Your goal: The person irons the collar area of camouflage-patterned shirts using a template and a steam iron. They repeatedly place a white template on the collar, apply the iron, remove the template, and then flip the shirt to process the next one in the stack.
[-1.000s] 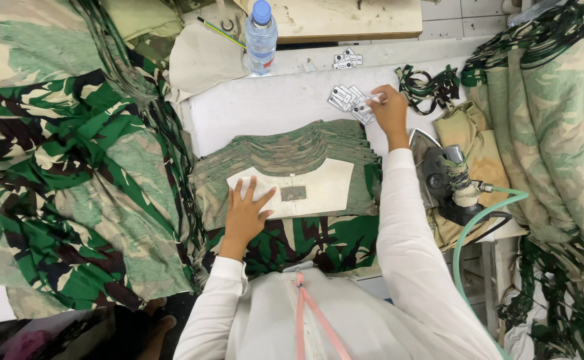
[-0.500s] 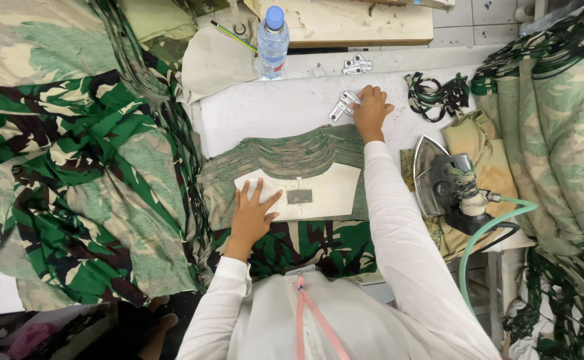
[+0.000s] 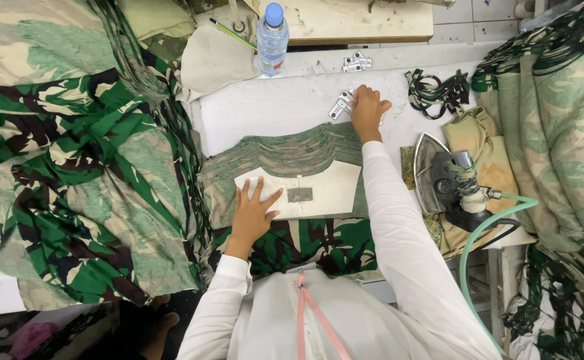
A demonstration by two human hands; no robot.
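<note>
A stack of camouflage fabric pieces point(image 3: 285, 150) lies on the white table point(image 3: 265, 107) before me. A cream template point(image 3: 328, 190) with a small rectangular cut-out rests on the stack. My left hand point(image 3: 253, 212) presses flat, fingers spread, on the template's left end. My right hand point(image 3: 367, 112) reaches to the far side of the table, fingers down on a small pile of white labels point(image 3: 340, 107). Whether it grips one is hidden by the hand.
A steam iron point(image 3: 446, 180) with a green hose stands at the right on tan cloth. A water bottle point(image 3: 272, 39), more labels point(image 3: 355, 63) and camouflage straps point(image 3: 438, 90) lie at the back. Heaps of camouflage cloth point(image 3: 72, 167) hang left and right.
My right hand stayed at the label pile on the far side of the table. The view has shifted slightly. My left hand remains pressed on the template.
</note>
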